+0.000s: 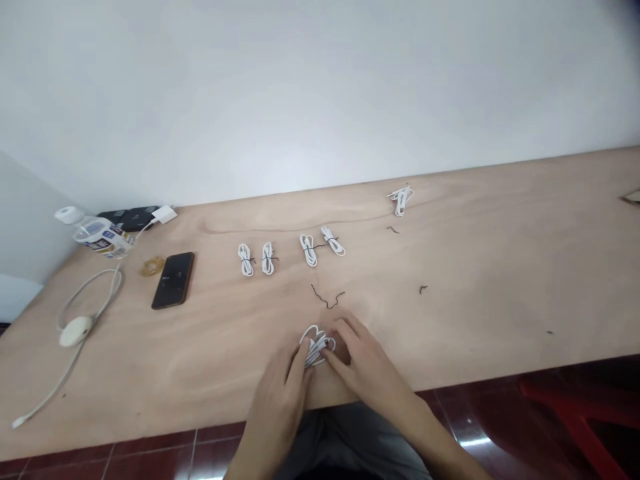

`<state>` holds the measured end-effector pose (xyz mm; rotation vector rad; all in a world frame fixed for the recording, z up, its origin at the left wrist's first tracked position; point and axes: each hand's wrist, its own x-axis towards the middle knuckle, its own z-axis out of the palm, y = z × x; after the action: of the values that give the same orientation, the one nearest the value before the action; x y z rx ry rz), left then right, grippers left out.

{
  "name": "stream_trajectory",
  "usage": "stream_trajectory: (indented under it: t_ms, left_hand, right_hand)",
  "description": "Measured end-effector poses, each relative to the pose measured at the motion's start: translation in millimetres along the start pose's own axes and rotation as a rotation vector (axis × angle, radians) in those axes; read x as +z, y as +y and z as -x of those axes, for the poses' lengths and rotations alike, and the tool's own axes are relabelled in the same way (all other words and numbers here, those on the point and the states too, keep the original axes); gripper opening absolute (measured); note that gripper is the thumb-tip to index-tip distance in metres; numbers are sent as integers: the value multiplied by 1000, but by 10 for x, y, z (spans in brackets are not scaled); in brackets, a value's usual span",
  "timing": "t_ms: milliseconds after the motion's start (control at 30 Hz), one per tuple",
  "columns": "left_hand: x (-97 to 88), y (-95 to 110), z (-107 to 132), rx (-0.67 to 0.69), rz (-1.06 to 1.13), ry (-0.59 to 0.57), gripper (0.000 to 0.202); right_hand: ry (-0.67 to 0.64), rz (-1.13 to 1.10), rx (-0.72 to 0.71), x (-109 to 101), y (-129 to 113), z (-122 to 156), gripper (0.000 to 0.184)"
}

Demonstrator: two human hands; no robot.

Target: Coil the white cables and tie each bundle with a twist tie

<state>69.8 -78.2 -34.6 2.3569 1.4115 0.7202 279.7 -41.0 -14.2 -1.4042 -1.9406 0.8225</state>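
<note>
A loosely coiled white cable [316, 345] lies at the front edge of the table, between my two hands. My left hand [286, 373] closes on the coil's left side, thumb on top. On the right side, my right hand [354, 352] pinches the cable between thumb and fingers. Just beyond them a bent black twist tie [330, 301] lies on the wood. Farther back are several white cable bundles, each bound with a black tie, among them one bundle [309, 250] in the middle and another [245, 259] to the left.
An untied white cable [401, 200] lies near the wall, with short black ties [393, 229] nearby. At left are a phone [173, 280], yellowish rubber bands [152, 267], a bottle [100, 235], a white charger [164, 214] and a long white cord [64, 380]. A red stool [570, 407] stands below right.
</note>
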Motion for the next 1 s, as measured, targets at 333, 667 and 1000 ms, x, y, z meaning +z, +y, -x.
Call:
stream_trajectory:
  t_ms: [333, 667, 1000]
  left_hand:
    - [-93, -208, -80, -73, 133, 149, 40]
    - [-236, -330, -461, 58, -279, -147, 38]
    - [-254, -499, -1224, 127, -391, -206, 21]
  right_hand:
    - [-217, 343, -492, -29, -49, -321, 44]
    - [-406, 217, -415, -187, 39, -797, 25]
    - [-271, -92, -214, -508, 112, -1128, 33]
